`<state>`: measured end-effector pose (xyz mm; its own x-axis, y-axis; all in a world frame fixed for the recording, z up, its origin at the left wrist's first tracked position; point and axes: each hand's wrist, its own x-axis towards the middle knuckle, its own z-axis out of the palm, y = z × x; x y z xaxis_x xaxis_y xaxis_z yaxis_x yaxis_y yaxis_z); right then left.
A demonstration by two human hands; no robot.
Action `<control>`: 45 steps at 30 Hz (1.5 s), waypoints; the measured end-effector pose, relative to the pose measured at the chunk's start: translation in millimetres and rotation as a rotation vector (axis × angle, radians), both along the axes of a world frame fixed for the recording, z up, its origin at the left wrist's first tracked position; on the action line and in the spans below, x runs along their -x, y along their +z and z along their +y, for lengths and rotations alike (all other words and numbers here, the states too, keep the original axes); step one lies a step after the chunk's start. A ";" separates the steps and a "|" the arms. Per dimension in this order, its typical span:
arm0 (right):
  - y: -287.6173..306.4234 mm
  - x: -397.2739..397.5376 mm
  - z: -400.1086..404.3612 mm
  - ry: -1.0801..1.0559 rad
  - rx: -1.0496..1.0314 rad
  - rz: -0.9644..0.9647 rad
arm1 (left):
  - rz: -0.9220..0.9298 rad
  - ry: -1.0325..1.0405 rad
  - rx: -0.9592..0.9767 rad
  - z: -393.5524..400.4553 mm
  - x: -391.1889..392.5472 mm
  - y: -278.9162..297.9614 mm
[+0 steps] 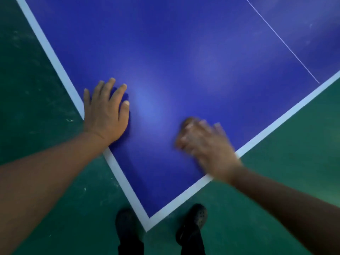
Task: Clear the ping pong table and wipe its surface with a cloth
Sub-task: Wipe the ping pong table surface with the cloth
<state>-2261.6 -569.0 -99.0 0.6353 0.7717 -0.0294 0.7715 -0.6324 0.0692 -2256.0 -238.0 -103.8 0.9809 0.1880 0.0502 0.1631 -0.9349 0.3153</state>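
Hands first: my left hand (105,111) is flat on the surface (184,57), fingers straight and spread, palm down right by the white border line on the left side of the near corner. My right hand (200,142) is a smear of motion blur just inside the border on the other side of that same corner. I honestly can't tell if its fingers are curled round anything or just lying loose.

And the cloth? I can't see one. If it's there, it's bunched under the right hand and the blur eats it. No paddles or balls anywhere on the blue that shows, so going by this view the clearing part looks done.

Handling-wise, my guess is a cloth will be light and floppy, and it'll drag a bit on this matte top, not glide. I'd keep it wadded under the palm with fingers over the top, not pinched by a corner, or it'll just fold over itself. The top itself looks stiff, so leaning on it with the left should be fine.

My shoes (191,223) straddle the corner on the green floor (36,89).
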 end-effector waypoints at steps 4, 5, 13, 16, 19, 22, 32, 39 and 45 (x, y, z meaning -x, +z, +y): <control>8.5 -60.1 -62.7 -0.971 -0.208 0.100 | 0.029 -0.043 -0.013 -9.7 62.9 -8.5; 7.5 -58.1 -50.1 -0.987 -0.216 0.081 | 0.043 -0.039 -0.016 -9.8 65.9 -11.1; -5.7 90.9 54.6 0.552 0.039 0.130 | 0.011 -0.028 0.005 -6.6 62.9 -17.0; -5.3 30.7 38.3 0.509 0.072 -0.020 | 0.005 -0.015 0.015 -6.0 62.3 -17.5; 7.6 -13.3 56.8 -0.044 0.013 0.024 | 0.007 -0.012 0.018 -5.7 62.4 -17.5; -5.0 39.2 77.6 0.191 -0.061 0.002 | -0.003 -0.017 0.005 -6.0 62.7 -17.5; -3.5 42.2 61.1 0.343 -0.019 0.054 | 0.026 -0.016 -0.010 -7.6 64.2 -14.7; -6.6 75.3 35.4 0.614 0.002 0.128 | 0.090 -0.032 -0.066 -8.5 66.4 -11.0; 5.6 -44.0 -42.9 -0.713 -0.158 0.124 | 0.114 -0.005 -0.133 -22.3 64.9 0.5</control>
